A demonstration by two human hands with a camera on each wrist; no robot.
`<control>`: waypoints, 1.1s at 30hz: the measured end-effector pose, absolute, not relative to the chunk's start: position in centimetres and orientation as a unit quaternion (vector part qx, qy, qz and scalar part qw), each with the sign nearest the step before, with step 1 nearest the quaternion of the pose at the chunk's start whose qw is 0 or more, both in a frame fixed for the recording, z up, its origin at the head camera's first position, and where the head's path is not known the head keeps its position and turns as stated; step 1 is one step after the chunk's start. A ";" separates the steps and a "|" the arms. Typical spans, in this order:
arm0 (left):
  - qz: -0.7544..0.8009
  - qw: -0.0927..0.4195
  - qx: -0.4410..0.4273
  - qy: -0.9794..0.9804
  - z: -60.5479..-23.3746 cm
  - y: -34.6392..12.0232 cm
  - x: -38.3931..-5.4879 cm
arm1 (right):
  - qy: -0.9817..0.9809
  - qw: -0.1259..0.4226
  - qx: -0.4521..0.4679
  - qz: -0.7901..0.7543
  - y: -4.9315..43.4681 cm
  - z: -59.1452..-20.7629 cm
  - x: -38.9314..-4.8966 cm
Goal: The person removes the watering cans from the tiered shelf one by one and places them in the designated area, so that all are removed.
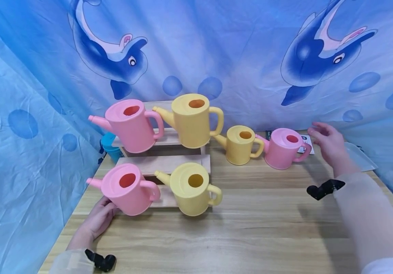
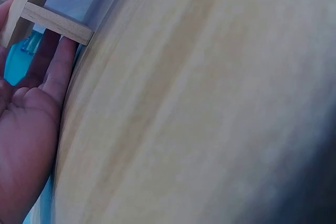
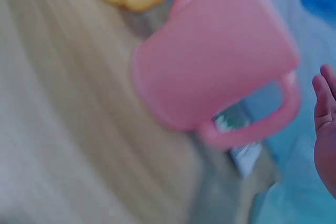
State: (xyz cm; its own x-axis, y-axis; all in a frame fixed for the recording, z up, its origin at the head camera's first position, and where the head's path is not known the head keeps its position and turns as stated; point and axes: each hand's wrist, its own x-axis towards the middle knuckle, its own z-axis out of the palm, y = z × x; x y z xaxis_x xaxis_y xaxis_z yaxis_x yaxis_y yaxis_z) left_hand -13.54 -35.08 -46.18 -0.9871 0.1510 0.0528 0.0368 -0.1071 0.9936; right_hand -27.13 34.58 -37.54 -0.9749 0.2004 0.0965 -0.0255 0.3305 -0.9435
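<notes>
Left grip holds left side of wooden rack. Beyond, small pink watering can upright on surface, handle toward right grip: wide, not touching. Can looks light, stiff, perhaps slippery; best taken by handle.

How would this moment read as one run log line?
left grip: holds wooden rack | right grip: empty, near rightmost pink watering can | that can: upright on table
</notes>
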 end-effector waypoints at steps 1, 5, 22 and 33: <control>0.739 0.039 0.068 0.669 -46.2 -35.1 -13.5 | -0.822 0.095 -0.062 0.558 34.3 -36.7 -27.3; 0.733 0.042 0.053 0.677 -46.1 -35.1 -13.6 | -0.842 0.079 -0.047 0.531 32.5 -33.9 -27.9; 0.736 0.041 0.054 0.673 -46.0 -34.9 -13.5 | -0.790 0.029 0.151 0.594 20.1 -28.5 -28.8; 0.743 0.037 0.064 0.665 -46.2 -35.1 -13.6 | -0.751 -0.007 0.195 0.630 13.9 -27.7 -28.1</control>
